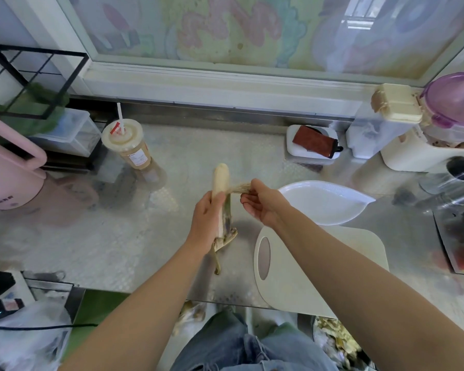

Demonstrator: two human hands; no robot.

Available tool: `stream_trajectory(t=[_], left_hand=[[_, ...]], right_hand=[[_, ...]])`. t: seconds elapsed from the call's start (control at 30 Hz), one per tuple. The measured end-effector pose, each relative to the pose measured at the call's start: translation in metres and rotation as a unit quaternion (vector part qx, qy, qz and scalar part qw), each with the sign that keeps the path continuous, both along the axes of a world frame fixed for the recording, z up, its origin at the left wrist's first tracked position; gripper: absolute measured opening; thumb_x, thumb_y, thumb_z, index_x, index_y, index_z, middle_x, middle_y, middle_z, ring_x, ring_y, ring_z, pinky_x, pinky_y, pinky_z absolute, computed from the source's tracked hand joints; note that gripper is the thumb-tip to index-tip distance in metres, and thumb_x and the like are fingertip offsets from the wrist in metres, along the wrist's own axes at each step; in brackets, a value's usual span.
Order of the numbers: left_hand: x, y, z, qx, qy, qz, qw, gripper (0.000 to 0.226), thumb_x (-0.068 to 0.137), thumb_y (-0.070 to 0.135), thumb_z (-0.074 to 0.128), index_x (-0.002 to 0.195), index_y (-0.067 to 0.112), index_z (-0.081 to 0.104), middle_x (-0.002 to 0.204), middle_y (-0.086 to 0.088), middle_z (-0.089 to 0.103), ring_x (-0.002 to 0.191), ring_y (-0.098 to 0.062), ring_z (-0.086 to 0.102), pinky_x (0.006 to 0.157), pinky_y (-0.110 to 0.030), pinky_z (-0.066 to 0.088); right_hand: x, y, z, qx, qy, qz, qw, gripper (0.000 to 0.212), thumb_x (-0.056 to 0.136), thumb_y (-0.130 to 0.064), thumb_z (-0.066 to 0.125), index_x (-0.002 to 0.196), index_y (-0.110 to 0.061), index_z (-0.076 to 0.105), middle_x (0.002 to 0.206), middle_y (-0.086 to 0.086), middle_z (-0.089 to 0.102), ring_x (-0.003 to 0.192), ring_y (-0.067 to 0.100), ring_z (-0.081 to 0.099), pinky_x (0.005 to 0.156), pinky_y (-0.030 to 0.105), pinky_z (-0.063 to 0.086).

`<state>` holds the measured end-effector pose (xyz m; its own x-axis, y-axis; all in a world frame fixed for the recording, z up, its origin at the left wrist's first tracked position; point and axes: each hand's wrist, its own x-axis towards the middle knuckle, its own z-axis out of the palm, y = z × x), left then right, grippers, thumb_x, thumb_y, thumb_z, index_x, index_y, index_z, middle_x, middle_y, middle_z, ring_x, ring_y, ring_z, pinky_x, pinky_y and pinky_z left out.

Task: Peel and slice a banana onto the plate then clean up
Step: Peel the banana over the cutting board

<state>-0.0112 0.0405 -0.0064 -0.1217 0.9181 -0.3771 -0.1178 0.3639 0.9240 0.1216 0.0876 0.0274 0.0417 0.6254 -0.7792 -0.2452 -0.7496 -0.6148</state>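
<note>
Banana [220, 179] held above counter [118, 236], plate [330, 203] to its right, board [319, 271] before plate, cup [129, 145] behind-left.

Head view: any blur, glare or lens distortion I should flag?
Head view: wide-angle distortion bends the window frame; the peel strip pinched by the right hand is motion-blurred; the banana in the left hand reads sharp; soft sheen on the metal counter.

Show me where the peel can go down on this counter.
Widest bare counter lies between the kettle and the left hand. The board and the plate are bare too. Crowded: the back right by the tubs, and the back left round the cup.
</note>
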Motion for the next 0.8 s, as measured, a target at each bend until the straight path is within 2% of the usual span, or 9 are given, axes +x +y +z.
stream_trajectory(t=[0.1,0.17,0.3,0.4,0.47,0.5,0.6,0.7,0.8], left_hand=[[-0.001,0.009,0.008,-0.045,-0.110,0.170,0.978,0.022,0.094,0.026,0.046,0.100,0.013,0.062,0.071,-0.004,0.055,0.062,-0.020,0.056,0.059,-0.032,0.047],[-0.008,0.016,0.009,-0.055,-0.121,0.257,0.957,0.023,0.094,0.027,0.045,0.101,0.015,0.064,0.075,-0.002,0.057,0.068,-0.019,0.057,0.065,-0.030,0.049],[-0.022,0.020,0.010,-0.061,-0.131,0.368,0.919,0.019,0.092,0.026,0.043,0.092,0.018,0.060,0.074,-0.002,0.057,0.066,-0.017,0.058,0.066,-0.029,0.048],[-0.028,0.021,0.009,-0.066,-0.158,0.408,0.897,0.019,0.093,0.028,0.044,0.096,0.018,0.060,0.076,0.000,0.056,0.068,-0.015,0.057,0.067,-0.029,0.046],[-0.030,0.020,0.006,-0.063,-0.168,0.357,0.917,0.020,0.092,0.031,0.048,0.097,0.017,0.062,0.072,0.001,0.055,0.065,-0.015,0.056,0.063,-0.028,0.046],[-0.029,0.019,0.004,-0.062,-0.171,0.313,0.932,0.018,0.091,0.032,0.052,0.095,0.017,0.062,0.070,0.001,0.055,0.062,-0.014,0.055,0.061,-0.028,0.046],[-0.022,0.015,0.003,-0.045,-0.157,0.165,0.973,0.016,0.089,0.025,0.062,0.089,0.013,0.051,0.068,-0.002,0.053,0.056,-0.015,0.052,0.053,-0.027,0.045],[-0.010,0.008,0.009,-0.033,-0.139,0.042,0.989,0.028,0.089,0.023,0.064,0.101,0.010,0.043,0.074,-0.007,0.057,0.061,-0.018,0.053,0.055,-0.031,0.046],[-0.002,0.002,0.016,-0.006,-0.117,-0.036,0.992,0.022,0.092,0.023,0.060,0.100,0.009,0.044,0.076,-0.010,0.058,0.059,-0.022,0.053,0.053,-0.031,0.045]], right_hand=[[0.004,-0.009,-0.007,-0.021,-0.024,-0.002,0.999,0.019,0.088,-0.019,0.055,0.075,-0.007,0.055,0.061,0.006,0.059,0.037,0.006,0.056,0.040,0.016,0.049],[0.010,-0.013,-0.010,-0.023,-0.048,0.013,0.999,0.017,0.089,-0.019,0.055,0.076,-0.007,0.052,0.062,0.006,0.055,0.033,0.005,0.052,0.038,0.013,0.046],[0.021,-0.019,-0.013,-0.008,-0.095,0.045,0.994,0.013,0.087,-0.017,0.055,0.079,-0.009,0.050,0.061,0.005,0.047,0.037,0.007,0.044,0.036,0.012,0.039],[0.028,-0.023,-0.012,-0.009,-0.119,0.087,0.989,0.012,0.089,-0.017,0.052,0.082,-0.007,0.049,0.063,0.008,0.048,0.036,0.010,0.046,0.035,0.013,0.039],[0.033,-0.021,-0.013,0.007,-0.178,0.142,0.974,0.025,0.091,-0.023,0.046,0.086,-0.001,0.056,0.069,0.014,0.063,0.044,0.018,0.059,0.044,0.022,0.052],[0.034,-0.018,-0.013,0.030,-0.221,0.166,0.960,0.034,0.090,-0.029,0.042,0.088,0.001,0.060,0.077,0.017,0.068,0.056,0.025,0.066,0.057,0.030,0.058],[0.029,-0.005,-0.002,0.131,-0.316,0.204,0.917,0.045,0.090,-0.039,0.039,0.098,-0.002,0.064,0.100,0.018,0.067,0.093,0.034,0.064,0.091,0.047,0.051],[0.015,0.004,0.013,0.222,-0.233,0.219,0.921,0.045,0.096,-0.043,0.046,0.109,-0.005,0.065,0.105,0.012,0.067,0.097,0.026,0.063,0.089,0.041,0.050],[0.008,0.010,0.018,0.205,-0.097,0.191,0.955,0.040,0.094,-0.042,0.054,0.104,-0.005,0.067,0.093,0.009,0.070,0.083,0.019,0.066,0.078,0.030,0.056]])
